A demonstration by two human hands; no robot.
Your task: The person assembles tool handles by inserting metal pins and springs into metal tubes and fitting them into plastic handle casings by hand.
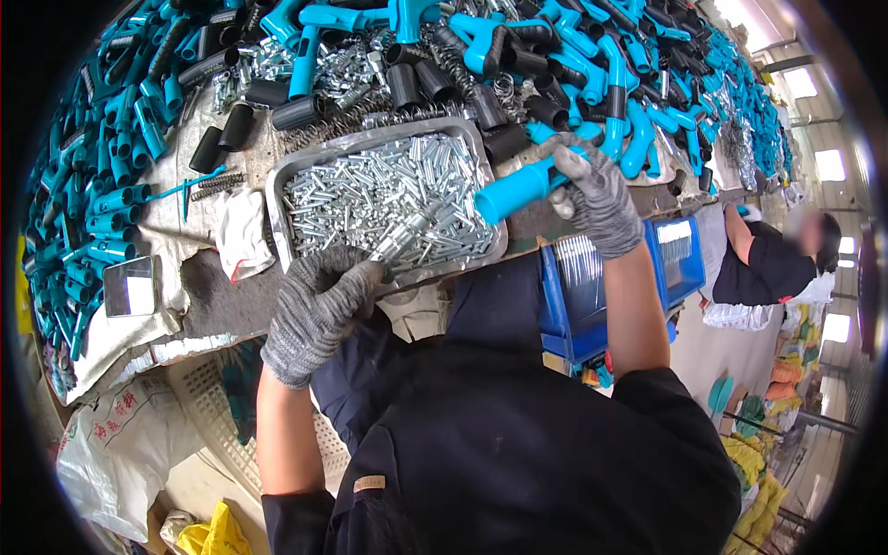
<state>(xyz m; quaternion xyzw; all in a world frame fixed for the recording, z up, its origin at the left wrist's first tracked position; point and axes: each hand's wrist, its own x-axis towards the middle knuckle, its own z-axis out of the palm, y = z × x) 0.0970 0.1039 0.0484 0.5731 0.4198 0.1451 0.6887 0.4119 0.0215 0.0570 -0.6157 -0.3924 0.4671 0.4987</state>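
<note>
My left hand (pixel 317 314), in a grey knitted glove, is closed on a slim silvery metal fitting (pixel 405 235), which points up and to the right over the tray's near side. In a matching glove, my right hand (pixel 599 196) grips a turquoise plastic tube (pixel 514 192) with its wide end toward the left. The tube and the fitting are apart. Below and between them lies a shallow metal tray (pixel 277 205) full of small silvery pins or screws. The tips of my left fingers are partly hidden behind the fitting and thumb.
Turquoise gun-shaped plastic parts (pixel 592 69), black sleeves (pixel 404 86) and springs (pixel 218 183) heap the bench. A white glove (pixel 242 231) and a phone (pixel 129 287) lie left. Blue bins (pixel 578 305) hang below the edge at right. Another person (pixel 772 250) works farther right.
</note>
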